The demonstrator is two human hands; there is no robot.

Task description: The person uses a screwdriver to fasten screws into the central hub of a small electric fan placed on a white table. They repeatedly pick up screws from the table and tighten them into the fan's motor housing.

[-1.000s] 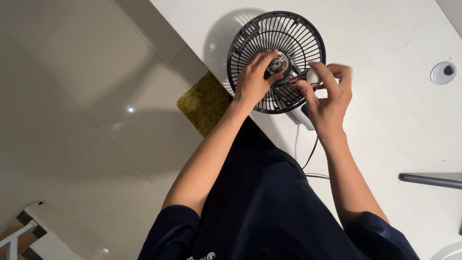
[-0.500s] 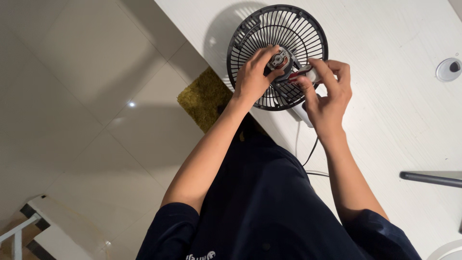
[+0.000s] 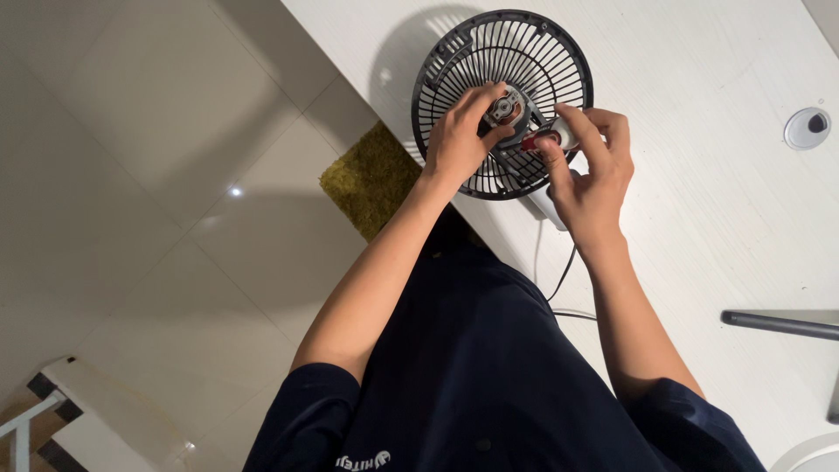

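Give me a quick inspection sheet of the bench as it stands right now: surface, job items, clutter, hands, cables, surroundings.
Surface: white table, bare around the work.
Job's things: black fan grille with the motor showing at its hub; a small red and white part beside the hub.
Clutter: round grey cable hole; dark bar at the right edge.
Hands: left hand grips the hub by the motor; right hand pinches the red and white part in its fingers.
Cables: black cord runs from under the fan off the table edge.
Surroundings: pale tiled floor; olive mat below the table edge.
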